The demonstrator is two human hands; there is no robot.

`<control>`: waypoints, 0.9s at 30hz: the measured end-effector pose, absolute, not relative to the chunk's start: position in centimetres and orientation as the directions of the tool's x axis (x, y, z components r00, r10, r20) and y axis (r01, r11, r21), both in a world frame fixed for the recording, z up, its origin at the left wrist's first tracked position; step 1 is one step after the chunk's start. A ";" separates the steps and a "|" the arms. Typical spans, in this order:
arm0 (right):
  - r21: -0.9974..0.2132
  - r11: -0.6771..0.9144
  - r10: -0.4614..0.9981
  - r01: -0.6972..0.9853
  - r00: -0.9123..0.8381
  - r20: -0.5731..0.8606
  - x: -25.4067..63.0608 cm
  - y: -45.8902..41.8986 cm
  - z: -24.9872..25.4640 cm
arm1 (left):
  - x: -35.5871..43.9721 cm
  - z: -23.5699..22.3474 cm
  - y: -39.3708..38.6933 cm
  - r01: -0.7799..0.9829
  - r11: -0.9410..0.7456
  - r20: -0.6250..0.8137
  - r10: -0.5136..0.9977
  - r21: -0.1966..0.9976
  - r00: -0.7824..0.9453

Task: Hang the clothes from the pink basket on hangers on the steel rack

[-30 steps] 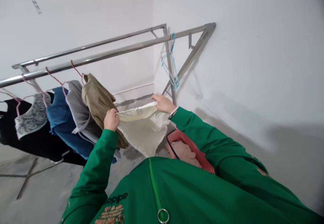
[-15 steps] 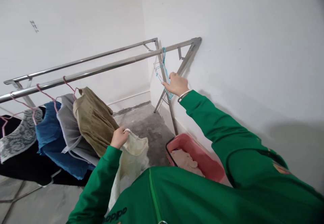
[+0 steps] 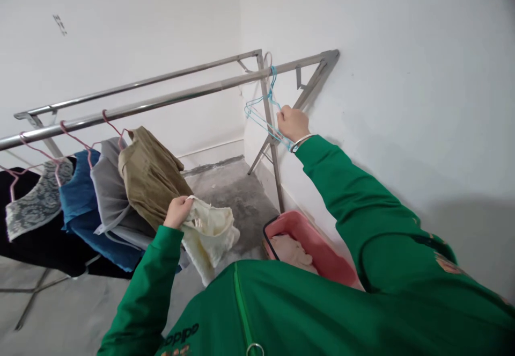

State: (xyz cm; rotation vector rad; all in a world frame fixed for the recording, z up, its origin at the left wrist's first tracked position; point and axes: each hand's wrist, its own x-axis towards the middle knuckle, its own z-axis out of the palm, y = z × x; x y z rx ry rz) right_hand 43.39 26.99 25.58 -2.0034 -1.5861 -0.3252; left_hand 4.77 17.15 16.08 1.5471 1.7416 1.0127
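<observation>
My left hand (image 3: 177, 212) is closed on the edge of a cream garment (image 3: 213, 227), which hangs down in loose folds in front of my jacket. Up at the right end of the front rail, my right hand (image 3: 293, 123) is curled round a clothes hanger. Thin blue hangers (image 3: 261, 115) hang from the rail there, partly behind my fingers and wrist. One pale pink hanger hook (image 3: 268, 58) stands above the rail; its lower part is hard to make out. Left of the cream garment, an olive shirt (image 3: 155, 173) hangs on a pink hanger.
The metal drying rack (image 3: 177, 97) runs across to the right wall. Grey (image 3: 110, 176), blue (image 3: 82, 195) and black-and-lace (image 3: 38, 205) clothes hang along its left part. A pink basket (image 3: 322, 254) holding pale cloth stands on the floor by the wall.
My right hand has closed at the hangers, which have swung and spread, and a pale hook has risen above the rail. My left hand has moved slightly left and up with the cream garment.
</observation>
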 end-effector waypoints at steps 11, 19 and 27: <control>-0.829 0.451 0.769 0.330 0.327 0.549 37.4 13.2 11.3 | 6.1 16.3 19.6 0.153 0.199 -0.154 0.953 0.968 -0.260; -0.936 0.330 0.940 0.119 0.046 0.337 36.7 9.5 12.9 | 7.6 16.2 20.2 0.217 0.155 -0.122 0.980 0.964 -0.159; -0.902 0.326 0.942 0.284 -0.179 0.284 36.2 7.9 12.8 | 7.3 15.2 19.4 0.718 -0.064 0.114 0.993 0.693 -0.022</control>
